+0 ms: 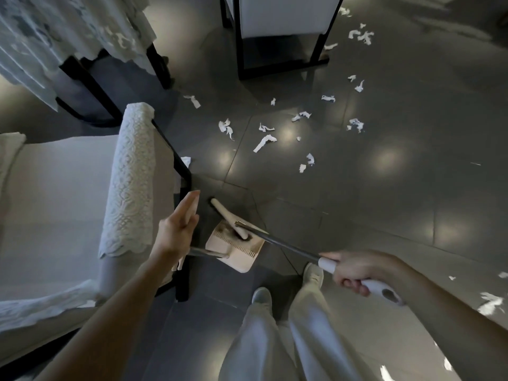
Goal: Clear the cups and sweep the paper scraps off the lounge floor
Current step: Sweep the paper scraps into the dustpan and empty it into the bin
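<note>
Several white paper scraps [264, 142] lie scattered over the dark tiled floor ahead, with more at the far right edge [490, 302]. My right hand [357, 273] grips the white handle of a broom whose dark pole runs down to a cream broom head [224, 214]. That head rests against a beige dustpan [242, 253] standing on the floor by the armchair's leg. My left hand [178, 229] hovers with straight fingers just over the dustpan's thin grey handle [206, 253]; whether it touches the handle is hidden. No cups are in view.
A white armchair with a lace armrest cover [129, 182] and black frame fills the left. A second black-framed seat [280, 37] stands at the top, and a lace-draped table [68, 37] at the top left. My feet [313, 273] stand just behind the dustpan.
</note>
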Action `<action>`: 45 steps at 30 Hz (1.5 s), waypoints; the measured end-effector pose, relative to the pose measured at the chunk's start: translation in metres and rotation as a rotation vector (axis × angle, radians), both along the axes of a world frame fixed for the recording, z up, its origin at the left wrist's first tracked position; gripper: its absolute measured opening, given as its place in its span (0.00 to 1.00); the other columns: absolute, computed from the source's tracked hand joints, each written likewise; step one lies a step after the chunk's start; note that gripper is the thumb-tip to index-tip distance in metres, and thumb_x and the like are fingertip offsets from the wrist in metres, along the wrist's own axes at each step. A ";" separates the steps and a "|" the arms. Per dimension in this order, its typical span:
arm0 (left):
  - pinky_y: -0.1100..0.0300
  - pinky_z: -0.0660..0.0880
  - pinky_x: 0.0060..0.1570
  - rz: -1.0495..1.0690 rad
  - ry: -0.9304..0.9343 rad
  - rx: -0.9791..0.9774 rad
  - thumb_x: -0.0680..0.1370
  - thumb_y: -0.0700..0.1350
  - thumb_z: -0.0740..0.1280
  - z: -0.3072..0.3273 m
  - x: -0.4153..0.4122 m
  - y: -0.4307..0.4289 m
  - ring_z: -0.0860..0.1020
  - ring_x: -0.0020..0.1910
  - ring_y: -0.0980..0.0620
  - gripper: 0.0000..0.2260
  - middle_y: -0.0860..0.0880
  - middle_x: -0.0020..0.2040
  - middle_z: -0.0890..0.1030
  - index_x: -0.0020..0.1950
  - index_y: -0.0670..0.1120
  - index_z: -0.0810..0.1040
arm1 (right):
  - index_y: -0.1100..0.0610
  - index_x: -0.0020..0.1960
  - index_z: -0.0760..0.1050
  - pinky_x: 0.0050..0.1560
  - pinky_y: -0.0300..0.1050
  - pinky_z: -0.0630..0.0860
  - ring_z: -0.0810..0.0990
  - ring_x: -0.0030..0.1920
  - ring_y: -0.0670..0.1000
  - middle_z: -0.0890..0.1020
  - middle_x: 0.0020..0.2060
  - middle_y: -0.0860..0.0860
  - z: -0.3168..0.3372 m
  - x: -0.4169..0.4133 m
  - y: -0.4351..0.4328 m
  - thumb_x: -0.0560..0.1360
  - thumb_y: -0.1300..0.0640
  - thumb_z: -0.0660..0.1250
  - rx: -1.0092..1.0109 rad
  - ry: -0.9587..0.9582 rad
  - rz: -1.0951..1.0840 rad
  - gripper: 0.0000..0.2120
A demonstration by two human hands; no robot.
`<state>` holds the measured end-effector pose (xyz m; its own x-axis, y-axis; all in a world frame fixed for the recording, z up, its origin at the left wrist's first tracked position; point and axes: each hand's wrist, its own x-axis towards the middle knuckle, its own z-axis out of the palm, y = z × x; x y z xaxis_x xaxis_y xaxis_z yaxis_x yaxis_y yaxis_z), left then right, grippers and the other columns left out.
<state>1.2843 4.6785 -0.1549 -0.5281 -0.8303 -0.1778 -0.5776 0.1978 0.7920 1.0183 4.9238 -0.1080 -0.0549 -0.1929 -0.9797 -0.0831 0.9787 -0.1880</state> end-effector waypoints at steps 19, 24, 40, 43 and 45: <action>0.43 0.74 0.60 0.036 0.078 0.025 0.80 0.41 0.61 0.038 -0.153 0.001 0.76 0.60 0.38 0.23 0.40 0.63 0.77 0.72 0.60 0.67 | 0.44 0.77 0.56 0.19 0.34 0.63 0.64 0.18 0.44 0.69 0.19 0.50 0.029 -0.113 0.010 0.74 0.71 0.60 -0.236 0.201 -0.334 0.38; 0.49 0.76 0.52 0.024 0.031 0.008 0.81 0.44 0.59 0.029 -0.249 -0.002 0.79 0.45 0.48 0.21 0.44 0.54 0.80 0.71 0.64 0.65 | 0.46 0.77 0.55 0.23 0.39 0.65 0.66 0.22 0.47 0.72 0.23 0.53 0.022 -0.195 0.008 0.73 0.70 0.59 -0.221 0.296 -0.336 0.38; 0.72 0.70 0.27 -0.016 -0.117 -0.022 0.79 0.41 0.61 0.016 -0.466 -0.051 0.76 0.31 0.60 0.24 0.52 0.49 0.78 0.71 0.64 0.67 | 0.48 0.79 0.50 0.30 0.40 0.70 0.75 0.40 0.53 0.77 0.58 0.58 -0.032 -0.371 -0.063 0.73 0.69 0.57 -0.076 0.292 0.038 0.39; 0.65 0.73 0.41 -0.027 -0.139 -0.022 0.79 0.41 0.61 0.014 -0.469 -0.049 0.77 0.40 0.58 0.24 0.54 0.53 0.77 0.70 0.66 0.67 | 0.46 0.78 0.54 0.27 0.38 0.68 0.71 0.30 0.47 0.78 0.41 0.57 -0.023 -0.365 -0.056 0.74 0.68 0.58 -0.050 0.114 0.041 0.37; 0.58 0.74 0.45 -0.003 -0.129 -0.022 0.80 0.44 0.61 0.010 -0.466 -0.048 0.77 0.40 0.57 0.23 0.52 0.50 0.79 0.69 0.67 0.66 | 0.44 0.77 0.56 0.23 0.36 0.66 0.67 0.22 0.44 0.74 0.32 0.54 -0.013 -0.370 -0.046 0.74 0.69 0.59 -0.023 0.024 -0.044 0.36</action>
